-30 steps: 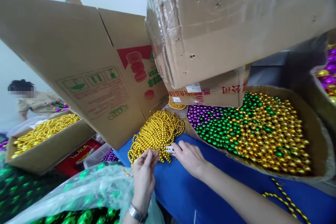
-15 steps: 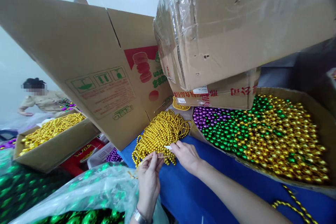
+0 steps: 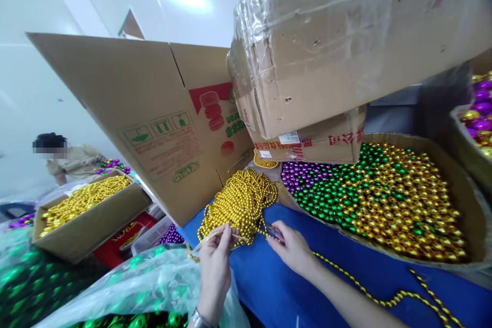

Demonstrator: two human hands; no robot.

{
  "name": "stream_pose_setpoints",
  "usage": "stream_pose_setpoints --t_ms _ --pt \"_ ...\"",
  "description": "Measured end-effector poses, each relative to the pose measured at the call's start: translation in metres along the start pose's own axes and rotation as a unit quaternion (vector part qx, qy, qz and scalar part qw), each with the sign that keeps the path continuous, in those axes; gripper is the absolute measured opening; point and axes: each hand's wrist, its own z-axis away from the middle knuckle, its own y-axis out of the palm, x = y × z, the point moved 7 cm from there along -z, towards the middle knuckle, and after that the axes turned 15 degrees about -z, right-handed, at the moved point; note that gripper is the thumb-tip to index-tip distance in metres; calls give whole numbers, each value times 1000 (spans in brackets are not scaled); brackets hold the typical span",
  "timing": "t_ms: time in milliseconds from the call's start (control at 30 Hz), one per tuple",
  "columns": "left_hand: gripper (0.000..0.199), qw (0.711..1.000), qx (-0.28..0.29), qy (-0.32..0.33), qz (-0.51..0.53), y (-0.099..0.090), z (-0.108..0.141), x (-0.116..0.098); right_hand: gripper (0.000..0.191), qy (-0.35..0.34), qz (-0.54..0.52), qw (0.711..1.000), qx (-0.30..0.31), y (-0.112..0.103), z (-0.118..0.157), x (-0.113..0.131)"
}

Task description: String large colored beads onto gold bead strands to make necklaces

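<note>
My left hand (image 3: 217, 252) is closed in a pinch on a bundle of thin tan strings (image 3: 206, 240), whose ends stick out on both sides of the fingers. Just behind it lies a heap of gold bead strands (image 3: 240, 200) on the blue table surface (image 3: 265, 277). At the heap's right edge, my right hand (image 3: 294, 248) grips a gold bead strand (image 3: 264, 230) between thumb and fingers. On the other side of that hand, a gold strand (image 3: 357, 284) trails over the blue surface to the lower right. My palm hides the part between.
An open carton (image 3: 154, 113) stands behind the heap; taped boxes (image 3: 307, 61) are stacked above. To the right, a large box (image 3: 476, 215) holds purple, green and gold beads. A clear bag (image 3: 165, 277) of green beads sits front left. A person (image 3: 73, 159) is far left.
My right hand has moved right and down from the heap and now grips a bead strand. The small white thing it held no longer shows. My left hand keeps the strings. The view has tilted up.
</note>
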Motion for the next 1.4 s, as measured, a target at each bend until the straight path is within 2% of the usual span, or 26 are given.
stream_pose_setpoints --t_ms 100,233,300,400,500,633,700,733,833,900,933,1033,1100,1167,1267,1333,1400 --pt "27 999 29 14 -21 5 2 -2 19 6 -42 999 -7 20 -11 7" --pt "24 999 47 23 -13 9 8 -1 39 -7 -85 996 5 62 -28 21" --pt "24 998 53 18 -14 8 11 1 34 -7 -91 996 2 78 -34 23" --pt "25 998 39 17 -37 -1 19 -3 18 4 -84 996 -13 89 -44 15" --pt "26 996 -27 40 -78 -21 38 -31 19 21 -80 996 -21 88 -54 1" --pt "26 977 -132 119 -122 -47 69 -92 20 34 -115 992 -30 72 -60 -10" --pt "26 977 -135 129 -104 -48 76 -105 23 33 -151 987 -43 51 -53 -9" --pt "27 981 -119 126 -93 -45 76 -103 25 34 -171 983 -53 37 -46 -7" --pt "25 992 -19 90 -82 -15 77 -76 40 47 -223 970 -83 -16 -10 4" --pt "22 993 63 53 -87 15 85 -50 45 58 -244 965 -77 -47 22 16" --pt "20 990 105 38 -84 33 92 -39 43 59 -253 964 -54 -57 38 24" --pt "18 973 223 30 -57 83 119 -22 33 66 -263 961 54 -65 86 41" --pt "17 959 274 54 -47 109 133 -22 26 79 -236 966 70 -69 115 39" --pt "16 947 309 66 -51 130 146 -24 25 82 -162 983 34 -84 141 33" --pt "19 925 369 40 -77 157 167 -23 23 81 -48 995 -30 -124 185 34" --pt "22 894 432 29 -114 178 186 -20 20 99 -21 993 -62 -160 222 42" --pt "24 840 518 40 -155 203 207 -17 19 131 -9 985 -110 -202 267 54"
